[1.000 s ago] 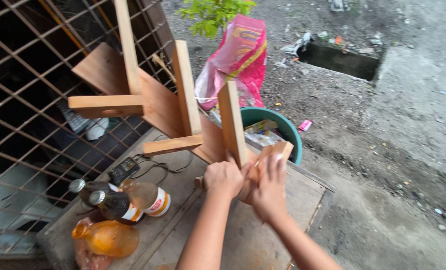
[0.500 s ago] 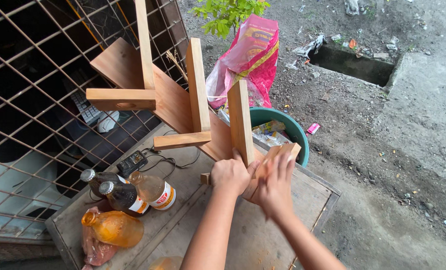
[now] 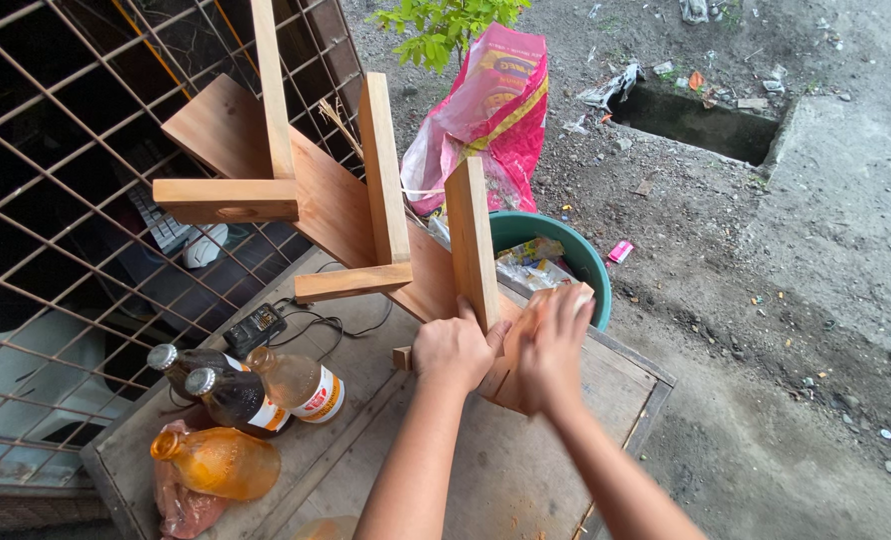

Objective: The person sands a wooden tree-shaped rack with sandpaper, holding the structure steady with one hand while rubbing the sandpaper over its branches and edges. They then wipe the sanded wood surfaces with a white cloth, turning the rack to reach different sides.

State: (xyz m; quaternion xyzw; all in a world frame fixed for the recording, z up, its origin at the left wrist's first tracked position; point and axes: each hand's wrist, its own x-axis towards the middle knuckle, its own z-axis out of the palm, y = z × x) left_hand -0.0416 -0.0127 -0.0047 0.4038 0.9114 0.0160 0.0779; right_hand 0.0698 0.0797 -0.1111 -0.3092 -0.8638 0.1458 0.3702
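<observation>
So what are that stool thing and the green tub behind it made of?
The stool frame under the left hand and right hand looks like bare, unpainted wood: pale, with visible grain. The green tub is probably plastic, judging by its smooth, even colour.

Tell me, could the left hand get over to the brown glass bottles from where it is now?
Probably yes. The left hand grips the wooden frame, and the brown glass bottles lie just to its left on the wooden table, with nothing standing between; it would have to let go first.

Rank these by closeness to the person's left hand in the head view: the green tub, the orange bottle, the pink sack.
From the left hand:
1. Green tub, just beyond the table, right.
2. Orange bottle, lying near the table's left corner.
3. Pink sack, far, on the ground.
</observation>
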